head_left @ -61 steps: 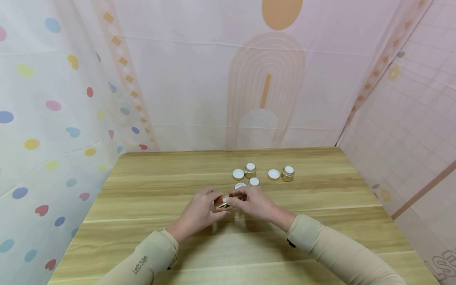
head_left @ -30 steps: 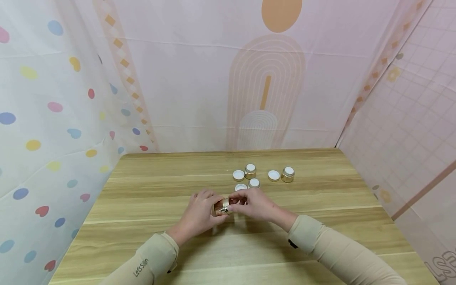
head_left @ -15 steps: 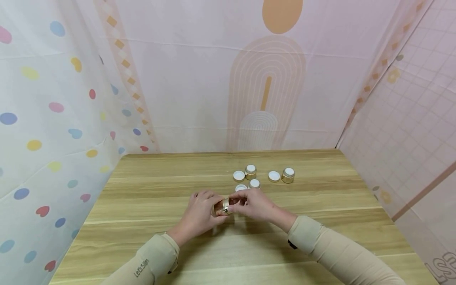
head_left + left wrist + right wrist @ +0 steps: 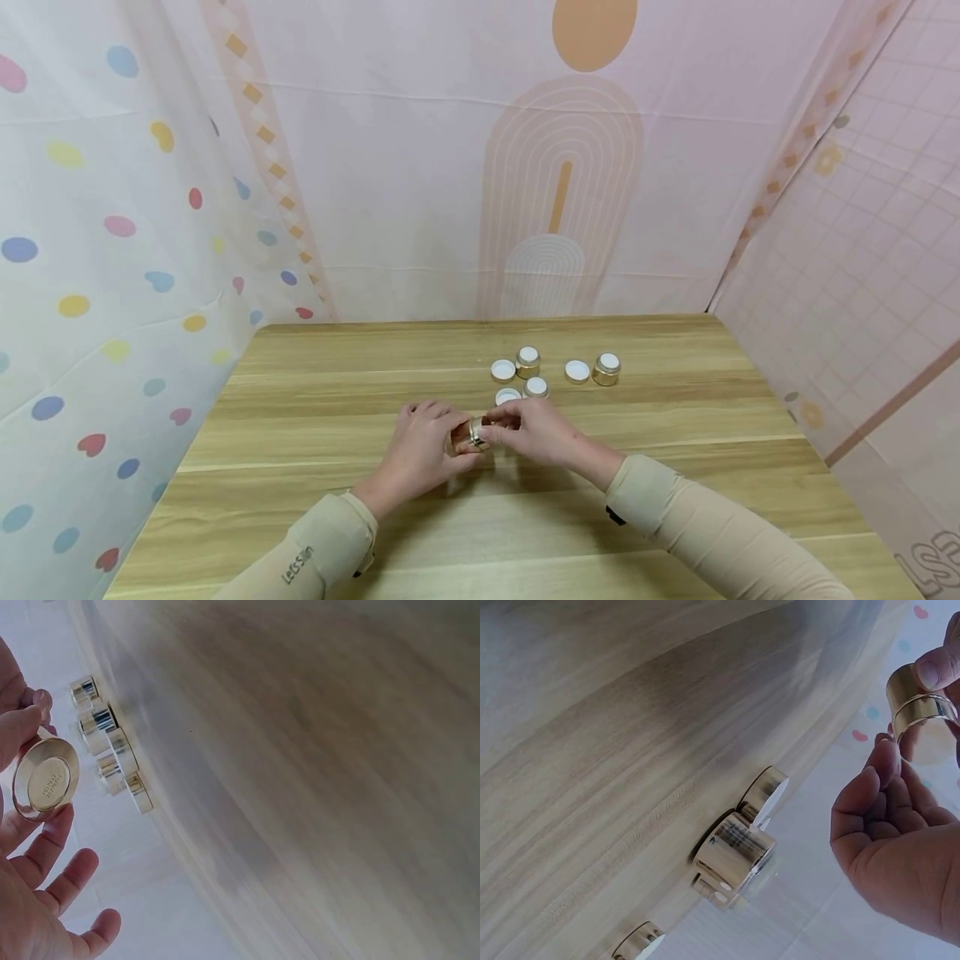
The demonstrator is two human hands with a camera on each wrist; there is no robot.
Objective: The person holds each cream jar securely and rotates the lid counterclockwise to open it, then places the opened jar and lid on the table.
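A small gold cream jar [image 4: 477, 435] is held above the table, lying on its side. My left hand [image 4: 422, 450] pinches its base between thumb and index finger. In the left wrist view the jar's round bottom [image 4: 51, 782] shows stamped print, and the lower fingers spread away from it. From the right, my right hand [image 4: 542, 432] has thumb and fingers at the lid end. The right wrist view shows the jar's shiny gold side [image 4: 915, 697] with a seam around it; the right fingers [image 4: 881, 769] curl beside its rim. Part of the jar is hidden by the hands.
Beyond the hands stand uncapped gold jars with white tops: one at the back [image 4: 528, 362], one nearer [image 4: 536, 388] and one to the right [image 4: 607, 369]. Upturned lids [image 4: 502, 371], [image 4: 577, 372], [image 4: 507, 397] lie beside them. Patterned cloth [image 4: 405, 183] surrounds the wooden table [image 4: 322, 383].
The right thumb and fingers have shifted around the end of the jar in small movements. My left hand keeps its hold in nearly the same place. The jars and lids on the table stay put.
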